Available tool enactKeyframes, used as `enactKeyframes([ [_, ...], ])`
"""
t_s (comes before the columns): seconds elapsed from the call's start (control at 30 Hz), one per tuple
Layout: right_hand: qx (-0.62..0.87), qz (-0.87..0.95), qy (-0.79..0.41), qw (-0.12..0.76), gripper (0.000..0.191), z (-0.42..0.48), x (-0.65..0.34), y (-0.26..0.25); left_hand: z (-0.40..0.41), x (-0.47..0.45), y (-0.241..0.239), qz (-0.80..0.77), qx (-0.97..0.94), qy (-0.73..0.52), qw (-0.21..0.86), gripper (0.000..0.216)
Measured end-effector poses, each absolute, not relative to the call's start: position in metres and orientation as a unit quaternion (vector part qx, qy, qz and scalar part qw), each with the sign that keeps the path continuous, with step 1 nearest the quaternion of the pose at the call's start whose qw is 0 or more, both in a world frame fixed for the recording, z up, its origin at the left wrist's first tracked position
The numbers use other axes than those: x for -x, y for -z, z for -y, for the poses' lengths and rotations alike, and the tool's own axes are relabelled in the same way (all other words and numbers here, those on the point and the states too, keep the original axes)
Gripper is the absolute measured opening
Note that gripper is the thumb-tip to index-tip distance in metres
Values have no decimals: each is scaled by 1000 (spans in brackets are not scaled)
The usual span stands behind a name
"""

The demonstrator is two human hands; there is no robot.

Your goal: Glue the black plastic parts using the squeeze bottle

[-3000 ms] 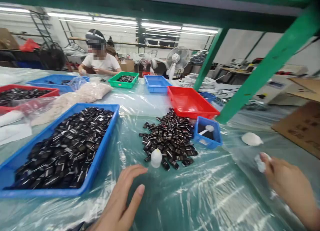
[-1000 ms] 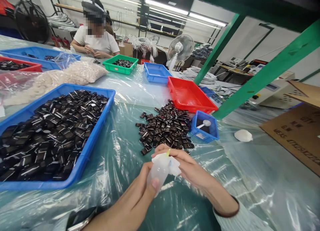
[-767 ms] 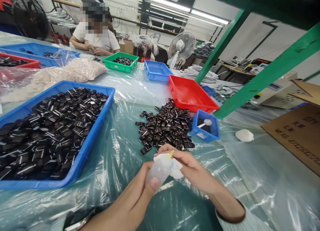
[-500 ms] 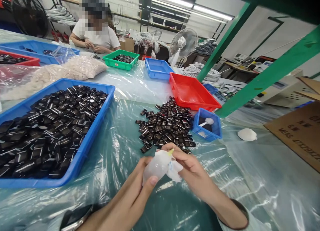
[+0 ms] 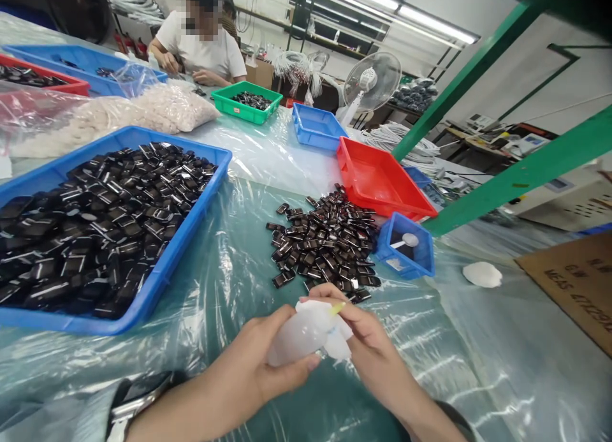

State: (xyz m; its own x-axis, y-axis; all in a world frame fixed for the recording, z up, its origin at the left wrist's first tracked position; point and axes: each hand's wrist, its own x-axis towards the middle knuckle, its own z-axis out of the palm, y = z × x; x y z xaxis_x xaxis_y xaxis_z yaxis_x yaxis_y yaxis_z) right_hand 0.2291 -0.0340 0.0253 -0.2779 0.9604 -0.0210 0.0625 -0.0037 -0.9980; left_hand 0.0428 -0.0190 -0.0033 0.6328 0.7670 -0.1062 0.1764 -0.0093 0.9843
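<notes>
My left hand is wrapped around the body of a translucent white squeeze bottle, which lies tilted with its narrow yellowish tip pointing up and right. Around the tip end, my right hand is closed on a crumpled white tissue. Some of the right fingers are hidden behind the bottle and tissue. Just beyond both hands lies a loose pile of small glossy black plastic parts on the plastic-covered table.
A large blue tray of similar black parts stands left. Right of the pile are a red tray, a small blue bin with a white spoon, and a white wad. Green posts rise at right. A co-worker sits across the table.
My left hand has turned, and the bottle leans further over toward horizontal. The right hand stays on the tissue by the tip. The whole view has shifted slightly.
</notes>
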Motion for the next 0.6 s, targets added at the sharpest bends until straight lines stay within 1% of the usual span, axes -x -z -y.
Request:
enactKeyframes([
  [0.07, 452, 572, -552, 404, 24, 35, -227, -27, 19, -44, 4, -363, -666, -249, 602, 28],
  [0.2, 471, 564, -550, 397, 25, 35, -222, -31, 21, -39, -1, -385, -675, -251, 577, 24],
  [0.3, 481, 560, -545, 397, 23, 34, -221, -30, 24, -31, -11, -368, -678, -229, 593, 23],
  [0.43, 484, 557, -543, 400, 22, 32, -223, -27, 24, -25, -24, -349, -680, -235, 601, 25],
  [0.6, 482, 549, -545, 411, 21, 33, -222, -26, 22, -33, -15, -389, -691, -207, 573, 28],
])
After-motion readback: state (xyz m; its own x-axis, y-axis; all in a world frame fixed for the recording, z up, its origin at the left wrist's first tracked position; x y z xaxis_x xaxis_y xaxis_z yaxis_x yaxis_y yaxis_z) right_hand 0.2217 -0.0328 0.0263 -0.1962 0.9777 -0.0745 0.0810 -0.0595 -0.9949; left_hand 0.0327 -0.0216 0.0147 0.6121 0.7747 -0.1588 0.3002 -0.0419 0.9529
